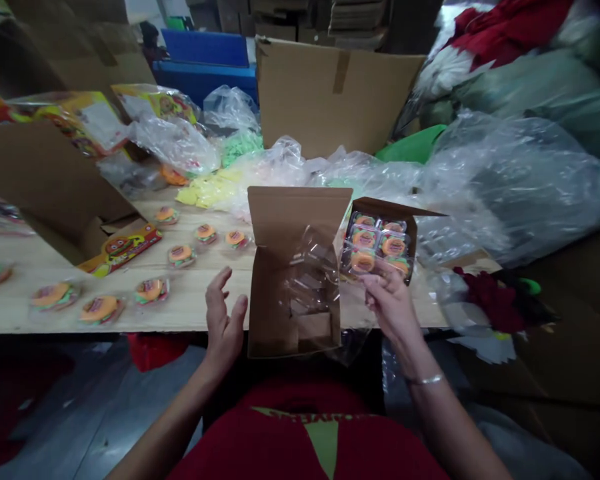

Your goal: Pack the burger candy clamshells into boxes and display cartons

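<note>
Right hand (390, 300) gripping filled burger-candy tray (377, 245); left hand (223, 319) hovering wide beside open carton (295, 280) (holding clear empty insert); loose candies (151, 291) waiting on desk (200, 307).

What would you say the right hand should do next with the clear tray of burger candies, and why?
Probably lower the clear tray into the open carton: the right hand holds it just beside the carton's opening, and the left hand hovers open at the carton's other side, ready to steady it.

The cardboard box (295, 267) is showing plain brown, with a clear liner inside. The sweets (379, 245) are showing orange, green and red. The table (200, 300) is showing pale wood. The carton (121, 248) is showing yellow and red print. The crate (205, 60) is showing blue.
</note>
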`<state>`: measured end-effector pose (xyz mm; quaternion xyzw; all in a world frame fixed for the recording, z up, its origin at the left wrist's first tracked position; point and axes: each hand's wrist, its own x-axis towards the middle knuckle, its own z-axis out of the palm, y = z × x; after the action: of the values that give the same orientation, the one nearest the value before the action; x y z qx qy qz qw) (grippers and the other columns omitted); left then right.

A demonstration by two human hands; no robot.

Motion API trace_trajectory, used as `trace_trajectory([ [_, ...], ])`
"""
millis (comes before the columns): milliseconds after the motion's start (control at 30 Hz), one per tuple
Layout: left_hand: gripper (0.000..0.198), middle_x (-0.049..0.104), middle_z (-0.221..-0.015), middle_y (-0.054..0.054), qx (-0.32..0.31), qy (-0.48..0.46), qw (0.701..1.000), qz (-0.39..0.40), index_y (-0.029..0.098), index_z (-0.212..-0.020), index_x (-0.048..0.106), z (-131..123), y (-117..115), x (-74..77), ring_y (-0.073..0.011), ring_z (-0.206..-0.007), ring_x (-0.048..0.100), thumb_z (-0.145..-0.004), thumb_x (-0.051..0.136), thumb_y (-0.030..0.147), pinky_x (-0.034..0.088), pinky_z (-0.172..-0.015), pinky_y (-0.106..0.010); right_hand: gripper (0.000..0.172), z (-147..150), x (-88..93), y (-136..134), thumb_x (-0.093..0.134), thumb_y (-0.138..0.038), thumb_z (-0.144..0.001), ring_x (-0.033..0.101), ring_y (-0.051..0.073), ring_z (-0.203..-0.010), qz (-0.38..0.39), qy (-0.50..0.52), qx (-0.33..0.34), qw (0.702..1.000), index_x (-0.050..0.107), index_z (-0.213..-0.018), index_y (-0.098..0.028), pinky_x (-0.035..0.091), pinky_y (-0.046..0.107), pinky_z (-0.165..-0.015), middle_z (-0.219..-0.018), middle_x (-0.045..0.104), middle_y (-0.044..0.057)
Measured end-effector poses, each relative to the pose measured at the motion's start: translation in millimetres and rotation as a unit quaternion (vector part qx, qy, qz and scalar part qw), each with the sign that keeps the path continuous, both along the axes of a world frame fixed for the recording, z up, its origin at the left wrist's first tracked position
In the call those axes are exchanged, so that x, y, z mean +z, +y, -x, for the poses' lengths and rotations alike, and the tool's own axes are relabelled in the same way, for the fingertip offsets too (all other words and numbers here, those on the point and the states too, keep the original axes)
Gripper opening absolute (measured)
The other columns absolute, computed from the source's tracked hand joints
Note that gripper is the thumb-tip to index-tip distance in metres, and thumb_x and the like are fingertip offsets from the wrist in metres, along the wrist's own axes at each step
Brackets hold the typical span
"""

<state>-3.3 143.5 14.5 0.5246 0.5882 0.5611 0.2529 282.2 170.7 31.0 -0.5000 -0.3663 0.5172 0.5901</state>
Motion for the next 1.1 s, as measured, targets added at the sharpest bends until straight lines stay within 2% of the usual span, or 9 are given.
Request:
trace_trajectory([
  [67, 0.057, 0.045, -0.147, -0.013, -0.010, 0.081, 0.996, 0.022, 0.022, -0.136, 0.048, 8, 11, -15.4, -0.0305, -0.138, 0.038, -0.084, 0.059, 0.043, 0.033, -0.111, -0.049, 0.060, -2, 4.8, 20, 0.084, -0.034, -0.063, 0.043, 0.007, -0.043, 0.012, -0.048, 0.051, 0.997, 0.051, -0.112, -0.023, 0.031, 0.018, -0.038, -0.072, 0.067, -0.002],
  [200, 0.052, 0.054, -0.139, -0.012, -0.124, 0.045, 0.988, 0.087, 0.019, -0.139, 0.046, 11, 24, -40.4, -0.0270, -0.131, 0.048, -0.090, 0.042, 0.039, 0.036, -0.111, -0.047, 0.057, 21, 5.4, 56, 0.076, -0.031, -0.064, 0.047, 0.009, -0.043, 0.058, -0.151, 0.152, 0.975, 0.050, -0.112, -0.018, 0.034, 0.021, -0.039, -0.068, 0.064, -0.002],
  [333, 0.066, 0.032, -0.155, -0.017, -0.035, 0.187, 0.982, 0.020, 0.014, -0.150, 0.029, 0, 15, -35.7, -0.0294, -0.145, 0.027, -0.091, 0.048, 0.039, 0.024, -0.118, -0.049, 0.063, 57, -5.4, 66, 0.066, -0.026, -0.075, 0.063, 0.021, -0.064, -0.030, -0.371, 0.103, 0.922, 0.043, -0.133, -0.015, 0.050, 0.033, -0.059, -0.074, 0.065, 0.003],
  [433, 0.084, 0.016, -0.162, -0.015, -0.158, 0.344, 0.926, -0.001, 0.020, -0.153, 0.024, -18, 17, -20.4, -0.0352, -0.150, 0.007, -0.085, 0.059, 0.053, 0.011, -0.119, -0.057, 0.068, 80, -12.4, 65, 0.056, -0.025, -0.084, 0.065, 0.033, -0.096, -0.091, -0.506, 0.071, 0.855, 0.032, -0.146, -0.011, 0.052, 0.046, -0.080, -0.111, 0.066, 0.020],
  [533, 0.104, 0.012, -0.163, -0.014, -0.302, 0.381, 0.867, 0.111, 0.025, -0.156, 0.013, -35, 35, -16.0, -0.0422, -0.149, 0.004, -0.075, 0.065, 0.064, 0.011, -0.113, -0.069, 0.062, 90, -18.3, 63, 0.044, -0.026, -0.093, 0.056, 0.039, -0.119, -0.098, -0.554, 0.069, 0.824, 0.028, -0.149, -0.005, 0.049, 0.054, -0.092, -0.139, 0.047, 0.029],
  [700, 0.111, 0.014, -0.163, -0.014, -0.321, 0.375, 0.843, 0.216, 0.020, -0.157, 0.008, -33, 61, -28.5, -0.0466, -0.146, 0.015, -0.072, 0.069, 0.056, 0.020, -0.114, -0.064, 0.045, 67, -31.9, 34, 0.039, -0.031, -0.099, 0.041, 0.031, -0.138, -0.194, -0.563, 0.159, 0.788, 0.052, -0.135, -0.008, 0.042, 0.048, -0.109, -0.150, 0.039, 0.022],
  [933, 0.109, 0.010, -0.163, -0.013, -0.297, 0.453, 0.789, 0.288, 0.018, -0.157, 0.011, -39, 65, -29.5, -0.0593, -0.138, 0.020, -0.072, 0.069, 0.056, 0.016, -0.106, -0.076, 0.040, 61, -49.0, 0, 0.047, -0.023, -0.096, 0.049, 0.035, -0.132, -0.212, -0.694, 0.268, 0.634, 0.060, -0.129, -0.004, 0.043, 0.051, -0.107, -0.134, 0.058, 0.023],
  [1000, 0.109, 0.008, -0.163, -0.013, -0.308, 0.460, 0.782, 0.287, 0.017, -0.157, 0.010, -41, 67, -28.8, -0.0573, -0.139, 0.020, -0.073, 0.068, 0.057, 0.017, -0.108, -0.074, 0.037, 60, -40.9, 2, 0.046, -0.019, -0.095, 0.054, 0.033, -0.126, -0.207, -0.686, 0.293, 0.633, 0.061, -0.128, -0.007, 0.045, 0.049, -0.103, -0.128, 0.063, 0.021],
  [1100, 0.113, 0.006, -0.163, -0.015, -0.339, 0.440, 0.788, 0.266, 0.012, -0.157, 0.005, -39, 69, -30.0, -0.0490, -0.143, 0.020, -0.074, 0.068, 0.057, 0.019, -0.114, -0.062, 0.034, 41, -23.0, 4, 0.046, -0.015, -0.095, 0.058, 0.026, -0.122, -0.235, -0.616, 0.334, 0.674, 0.063, -0.124, -0.015, 0.044, 0.045, -0.104, -0.124, 0.067, 0.013],
])
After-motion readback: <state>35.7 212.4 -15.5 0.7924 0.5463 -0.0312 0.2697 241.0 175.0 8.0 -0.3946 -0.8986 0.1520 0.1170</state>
